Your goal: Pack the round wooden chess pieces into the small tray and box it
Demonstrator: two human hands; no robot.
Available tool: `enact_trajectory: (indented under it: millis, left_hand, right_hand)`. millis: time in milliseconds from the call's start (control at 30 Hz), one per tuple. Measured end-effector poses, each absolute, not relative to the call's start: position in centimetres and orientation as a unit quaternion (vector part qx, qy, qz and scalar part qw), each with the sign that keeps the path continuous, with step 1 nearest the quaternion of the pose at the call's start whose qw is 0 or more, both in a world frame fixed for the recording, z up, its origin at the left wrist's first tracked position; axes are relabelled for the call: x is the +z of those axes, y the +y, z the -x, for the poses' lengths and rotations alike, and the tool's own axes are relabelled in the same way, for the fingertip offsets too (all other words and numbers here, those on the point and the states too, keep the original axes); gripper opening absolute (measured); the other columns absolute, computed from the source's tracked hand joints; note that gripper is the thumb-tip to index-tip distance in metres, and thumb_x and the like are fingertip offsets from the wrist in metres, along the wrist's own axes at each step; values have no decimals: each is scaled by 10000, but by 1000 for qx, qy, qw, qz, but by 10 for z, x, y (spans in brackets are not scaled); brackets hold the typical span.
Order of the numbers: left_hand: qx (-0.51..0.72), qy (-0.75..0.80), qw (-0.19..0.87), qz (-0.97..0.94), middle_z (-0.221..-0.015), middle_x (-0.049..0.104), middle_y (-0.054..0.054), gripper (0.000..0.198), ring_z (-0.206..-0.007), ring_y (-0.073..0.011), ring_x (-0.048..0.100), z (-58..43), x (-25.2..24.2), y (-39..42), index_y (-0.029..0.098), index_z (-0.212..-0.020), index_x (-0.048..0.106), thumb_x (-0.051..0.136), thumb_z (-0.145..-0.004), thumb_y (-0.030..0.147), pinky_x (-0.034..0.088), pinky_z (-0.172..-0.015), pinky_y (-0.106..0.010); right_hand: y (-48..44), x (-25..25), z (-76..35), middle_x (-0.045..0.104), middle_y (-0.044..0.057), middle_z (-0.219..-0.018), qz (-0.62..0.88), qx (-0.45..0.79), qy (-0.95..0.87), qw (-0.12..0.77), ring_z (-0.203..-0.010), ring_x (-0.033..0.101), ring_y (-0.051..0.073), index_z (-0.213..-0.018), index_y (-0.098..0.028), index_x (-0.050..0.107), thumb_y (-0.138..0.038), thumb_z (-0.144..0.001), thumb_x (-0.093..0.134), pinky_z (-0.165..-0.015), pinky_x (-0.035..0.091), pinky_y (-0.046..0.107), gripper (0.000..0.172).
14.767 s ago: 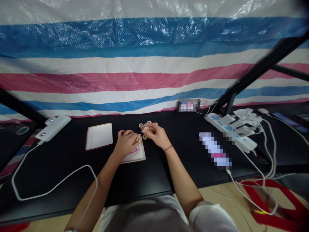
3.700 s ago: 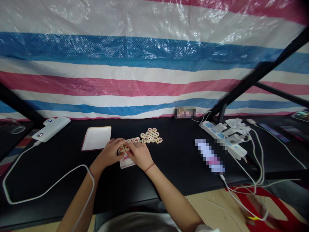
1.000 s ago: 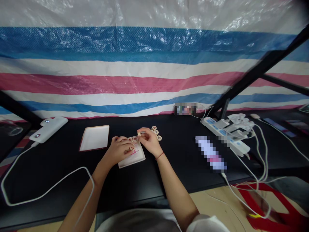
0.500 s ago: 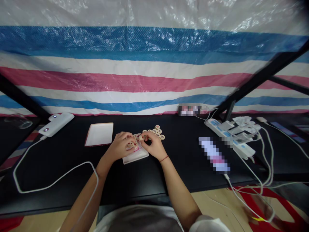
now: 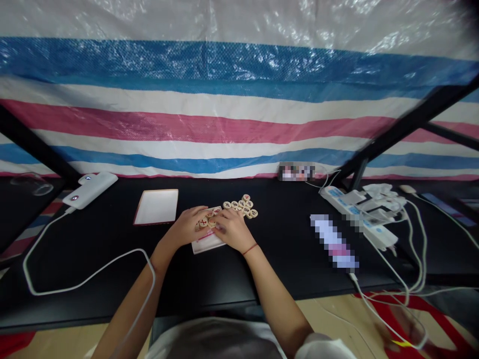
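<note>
A shallow white box (image 5: 204, 243) lies on the black table (image 5: 93, 239) in front of me, with round wooden chess pieces (image 5: 204, 221) set in it. My left hand (image 5: 185, 230) rests on the box's left side, fingers curled against the pieces. My right hand (image 5: 234, 230) sits over the box's right side, fingertips pressed down on a piece. A loose cluster of several more pieces (image 5: 241, 206) lies just beyond my right hand.
The white box lid (image 5: 156, 206) lies to the left. A white power bank (image 5: 90, 189) and its cable (image 5: 75, 286) are at far left. A power strip (image 5: 359, 212) with plugs and cables is at the right, beside a blurred flat object (image 5: 334, 242).
My right hand has come down from the loose cluster onto the box and now presses on the pieces there. My left hand has stayed on the box.
</note>
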State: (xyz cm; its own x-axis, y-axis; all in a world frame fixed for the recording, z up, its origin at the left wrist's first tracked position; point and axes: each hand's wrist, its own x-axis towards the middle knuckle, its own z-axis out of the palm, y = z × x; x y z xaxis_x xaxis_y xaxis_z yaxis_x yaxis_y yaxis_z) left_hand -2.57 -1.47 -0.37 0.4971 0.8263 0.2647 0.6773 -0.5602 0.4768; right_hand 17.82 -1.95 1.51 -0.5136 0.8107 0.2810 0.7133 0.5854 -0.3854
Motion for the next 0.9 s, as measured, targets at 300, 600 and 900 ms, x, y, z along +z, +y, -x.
enact_trajectory:
  millis: [300,600,900]
  left_hand:
    - [242,475,176,-828,-1280,571,-80,529,-1146,-248,556,20,-2,-17,255,-1305,524,638,-801,369,419,-1008,-405]
    - [211,543,119,-804,-1216,625,-49,516,-1106,-262,552,-1,6,-20,304,-1270,568,666,-768,377,389,-924,-399]
    - [194,526,138,-816,-1225,627,-33,461,-1119,-249,547,6,2,-19,308,-1254,578,636,-801,367,389,-933,-404]
  right_hand:
    - [-15,18,-185,689,53,-966,435,159,-834,300,-928,580,213,-944,-234,689,-272,-840,611,-842,367,344,136]
    - [60,41,-228,692,153,-1018,752,92,-648,80,-1010,609,319,-1167,-169,601,-444,-864,509,-872,368,454,420]
    - [93,48,-234,698,140,-1015,740,175,-649,-23,-978,645,281,-914,-162,679,-367,-785,601,-840,417,387,254]
